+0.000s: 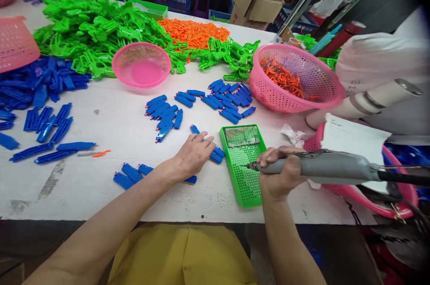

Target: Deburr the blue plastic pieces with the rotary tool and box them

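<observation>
My right hand (281, 176) grips a grey electric screwdriver (322, 166), its thin bit pointing left over a green perforated tray (243, 191). A patterned, worn-looking block (242, 136) lies at the tray's far end. My left hand (195, 154) rests over several blue plastic pieces (217, 154), palm down with fingers stretched out; the parts under it are partly hidden. More blue pieces with small orange ends (164, 132) lie in clusters beyond it. Near my left forearm are a few more blue pieces (123, 180).
Green plastic shells (90, 25) and orange parts (195, 32) are heaped at the back. A shallow pink basket (141, 80) stands before them. A larger pink basket (289, 105) holds orange pieces at right. Blue parts (43, 81) pile up at left, near a loose spring (86, 154).
</observation>
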A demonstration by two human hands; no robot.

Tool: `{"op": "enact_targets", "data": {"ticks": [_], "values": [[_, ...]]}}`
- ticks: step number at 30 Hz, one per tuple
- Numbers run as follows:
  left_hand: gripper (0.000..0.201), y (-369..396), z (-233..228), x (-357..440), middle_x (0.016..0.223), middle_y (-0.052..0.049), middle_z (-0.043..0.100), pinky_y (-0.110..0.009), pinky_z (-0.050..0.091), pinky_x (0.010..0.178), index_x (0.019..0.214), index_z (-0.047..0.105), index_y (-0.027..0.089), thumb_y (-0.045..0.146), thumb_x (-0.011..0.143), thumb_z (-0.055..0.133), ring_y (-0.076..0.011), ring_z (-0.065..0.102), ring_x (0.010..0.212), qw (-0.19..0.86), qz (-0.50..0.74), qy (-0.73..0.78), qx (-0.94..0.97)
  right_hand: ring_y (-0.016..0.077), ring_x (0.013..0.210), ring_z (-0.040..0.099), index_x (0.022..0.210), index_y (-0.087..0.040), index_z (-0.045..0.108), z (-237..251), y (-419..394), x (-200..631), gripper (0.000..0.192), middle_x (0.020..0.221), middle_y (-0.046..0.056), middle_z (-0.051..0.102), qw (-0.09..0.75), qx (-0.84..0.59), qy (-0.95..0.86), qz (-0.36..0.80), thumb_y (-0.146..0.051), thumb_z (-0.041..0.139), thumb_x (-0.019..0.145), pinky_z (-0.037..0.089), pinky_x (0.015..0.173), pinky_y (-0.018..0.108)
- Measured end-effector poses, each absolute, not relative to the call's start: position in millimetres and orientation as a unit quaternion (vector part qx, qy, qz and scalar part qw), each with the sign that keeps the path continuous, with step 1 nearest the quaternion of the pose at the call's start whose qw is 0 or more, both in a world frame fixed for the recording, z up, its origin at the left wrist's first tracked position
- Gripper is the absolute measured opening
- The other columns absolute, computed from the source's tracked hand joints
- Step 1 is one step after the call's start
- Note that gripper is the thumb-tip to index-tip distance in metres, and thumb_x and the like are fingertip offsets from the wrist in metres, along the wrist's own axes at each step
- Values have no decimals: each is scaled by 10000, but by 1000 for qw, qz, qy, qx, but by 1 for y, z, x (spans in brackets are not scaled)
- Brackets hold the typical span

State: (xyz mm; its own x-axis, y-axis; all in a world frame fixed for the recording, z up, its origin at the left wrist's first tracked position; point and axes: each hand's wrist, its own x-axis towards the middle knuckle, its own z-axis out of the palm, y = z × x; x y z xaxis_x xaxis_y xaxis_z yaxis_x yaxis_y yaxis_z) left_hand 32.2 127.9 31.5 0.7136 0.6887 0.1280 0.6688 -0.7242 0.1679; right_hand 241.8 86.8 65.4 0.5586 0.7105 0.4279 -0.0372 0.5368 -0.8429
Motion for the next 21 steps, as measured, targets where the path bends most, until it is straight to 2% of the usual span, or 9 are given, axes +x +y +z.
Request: {"op": "enact_targets", "data": {"ticks": [4, 9, 13, 15, 19, 21], "values": [[266, 127, 27, 36, 1209, -126, 701, -465, 455, 928, 1100, 622, 161, -2, 894, 580, -328, 587, 1197, 52, 87, 358, 928, 93, 397, 475, 824, -220, 548, 63, 86, 242, 196, 540, -97, 490, 775, -419, -405, 243, -394, 639, 827, 424, 424, 246], [101, 100, 27, 32, 1010, -111, 691, -434, 458, 821, 1000, 603, 161, 157, 922, 668, -309, 604, 996, 42, 108, 372, 921, 88, 400, 473, 850, -225, 548, 62, 86, 240, 186, 564, -96, 481, 772, -410, -419, 246, -402, 605, 864, 433, 431, 256], [196, 79, 26, 28, 1056, -114, 680, -439, 480, 802, 1042, 574, 169, 244, 915, 703, -311, 594, 987, 52, 113, 393, 911, 88, 421, 489, 869, -227, 552, 59, 86, 234, 148, 594, -87, 497, 767, -387, -432, 275, -363, 611, 882, 434, 432, 258], [248, 72, 24, 23, 1144, -125, 674, -449, 497, 830, 1122, 560, 176, 232, 918, 689, -317, 599, 1047, 71, 133, 401, 903, 90, 430, 500, 892, -231, 555, 57, 87, 231, 144, 597, -89, 509, 763, -379, -434, 294, -354, 628, 881, 443, 436, 258], [474, 59, 18, 8, 1378, -168, 603, -495, 510, 950, 1359, 484, 187, 255, 926, 667, -347, 566, 1244, 101, 199, 427, 877, 91, 433, 509, 887, -235, 545, 54, 88, 227, 176, 586, -96, 515, 753, -396, -426, 307, -380, 644, 879, 462, 443, 256], [499, 52, 14, -1, 1402, -168, 596, -501, 508, 979, 1407, 464, 195, 273, 945, 636, -344, 567, 1266, 99, 218, 440, 865, 90, 422, 499, 884, -236, 539, 53, 89, 227, 199, 579, -99, 514, 754, -402, -422, 304, -400, 652, 872, 457, 432, 253]]}}
